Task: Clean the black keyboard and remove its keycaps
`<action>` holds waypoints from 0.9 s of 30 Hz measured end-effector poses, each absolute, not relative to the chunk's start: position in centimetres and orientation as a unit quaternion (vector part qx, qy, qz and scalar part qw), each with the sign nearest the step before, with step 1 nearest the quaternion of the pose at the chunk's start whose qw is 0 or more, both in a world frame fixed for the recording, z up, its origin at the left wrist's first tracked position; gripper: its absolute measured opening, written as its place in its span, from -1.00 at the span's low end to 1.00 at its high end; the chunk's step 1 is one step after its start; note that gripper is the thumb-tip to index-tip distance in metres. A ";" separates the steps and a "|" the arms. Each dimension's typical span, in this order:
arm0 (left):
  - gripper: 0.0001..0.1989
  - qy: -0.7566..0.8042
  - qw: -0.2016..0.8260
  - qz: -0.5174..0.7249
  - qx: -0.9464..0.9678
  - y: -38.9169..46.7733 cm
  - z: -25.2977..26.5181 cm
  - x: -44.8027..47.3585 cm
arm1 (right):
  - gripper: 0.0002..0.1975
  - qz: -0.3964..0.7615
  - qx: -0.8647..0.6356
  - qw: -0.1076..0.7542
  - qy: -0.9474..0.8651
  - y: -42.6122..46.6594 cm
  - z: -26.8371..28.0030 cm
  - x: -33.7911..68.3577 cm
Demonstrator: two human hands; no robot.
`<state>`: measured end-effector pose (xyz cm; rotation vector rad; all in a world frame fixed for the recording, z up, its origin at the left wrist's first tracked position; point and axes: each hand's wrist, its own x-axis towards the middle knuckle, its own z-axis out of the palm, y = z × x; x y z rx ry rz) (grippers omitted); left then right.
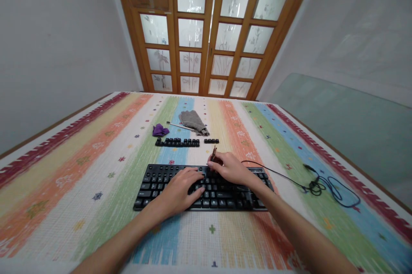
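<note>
A black keyboard point(157, 184) lies in front of me, its top row showing bare sockets where keycaps are off. My left hand point(183, 188) rests over its middle, thumb and fingers apart, touching the keys and holding nothing. At the keyboard's upper edge, right of the middle, my right hand point(232, 169) pinches a short, slim brown tool point(214, 153). The tool stands nearly upright; its lower end is hidden by my fingers, so its kind is unclear. Beyond the keyboard, loose black keycaps point(177, 142) sit in rows, with a smaller row of keycaps point(211, 141) to the right.
A purple cloth point(160, 130), a grey cloth point(194, 122) and a thin white stick with a dark tip point(178, 126) lie behind the keycaps. The keyboard's coiled cable point(317, 186) is at the right. A striped tablecloth point(106, 171) covers the table; wooden glazed doors point(207, 29) stand beyond.
</note>
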<state>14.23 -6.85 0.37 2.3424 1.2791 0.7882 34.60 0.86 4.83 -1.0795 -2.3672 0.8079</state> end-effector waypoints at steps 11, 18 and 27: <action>-0.77 0.447 0.193 0.284 0.826 -6.4 0.9 14.2 | -0.73 0.401 -0.390 0.225 -0.798 2.9 4.1 35.2; -0.79 0.455 0.208 0.320 0.805 -4.9 2.3 14.7 | -0.70 0.399 -0.380 0.263 -0.792 1.9 5.6 36.4; -0.84 0.413 0.217 0.278 0.840 -3.7 3.4 15.5 | -0.80 0.396 -0.358 0.267 -0.802 0.5 5.9 36.6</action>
